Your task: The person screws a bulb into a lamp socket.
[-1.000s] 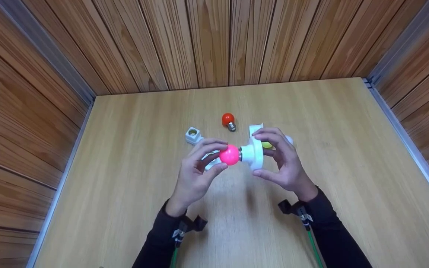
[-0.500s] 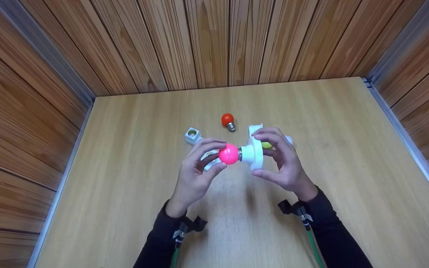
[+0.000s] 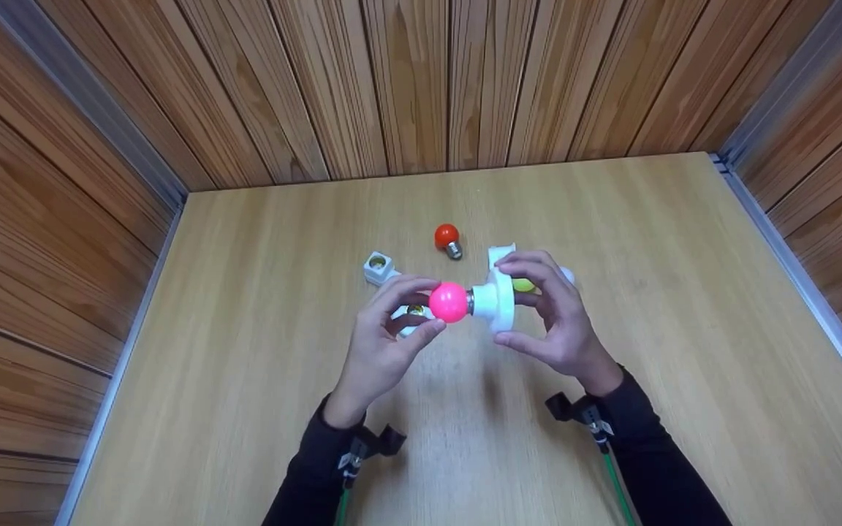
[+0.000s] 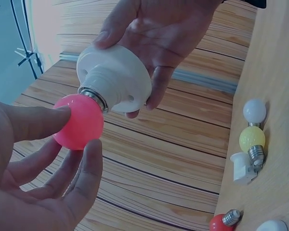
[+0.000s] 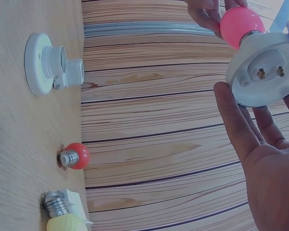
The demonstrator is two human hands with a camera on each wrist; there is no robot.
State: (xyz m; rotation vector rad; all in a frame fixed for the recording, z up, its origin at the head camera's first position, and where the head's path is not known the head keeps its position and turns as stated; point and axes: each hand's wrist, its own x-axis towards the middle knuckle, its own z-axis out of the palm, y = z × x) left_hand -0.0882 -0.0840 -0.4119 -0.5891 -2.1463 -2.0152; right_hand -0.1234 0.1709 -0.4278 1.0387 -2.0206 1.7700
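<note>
Left hand [image 3: 382, 349] pinches a round hot-pink bulb [image 3: 449, 302] between thumb and fingertips, silver metal thread [image 4: 93, 98] partly showing at a round white plastic socket [image 3: 495, 301]. Right hand [image 3: 569, 330]'s gripping that, fingers curved wide, above the wood-grain table [image 3: 260, 358].

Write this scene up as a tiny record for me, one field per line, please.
Left hand: holds pink bulb
Right hand: holds white socket
Between them: bulb's metal thread partly visible at the socket
Other bulbs: red bulb, yellow bulb, white bulb
Other white parts: round socket, square socket, small fitting
Surface: wood-grain table
</note>
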